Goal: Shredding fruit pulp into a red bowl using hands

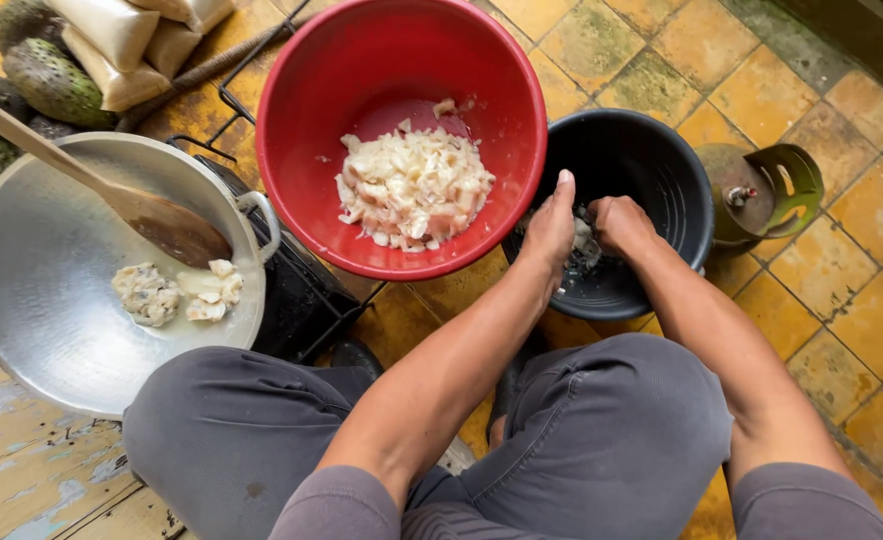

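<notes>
Head view: squatting over yellow tiled floor [761, 90], past metal wok [51, 290] and red basin [301, 190] of white pulp [413, 188], both hands [586, 228] closed together, squeezing pulp in black bucket [661, 170]; next likely lifting cleaned flesh across.

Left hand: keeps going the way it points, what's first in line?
The left hand points up-frame over the black bucket, thumb tip at its rim. Straight on, it would likely meet the red bowl wall beside it first; depth is unclear.
</notes>
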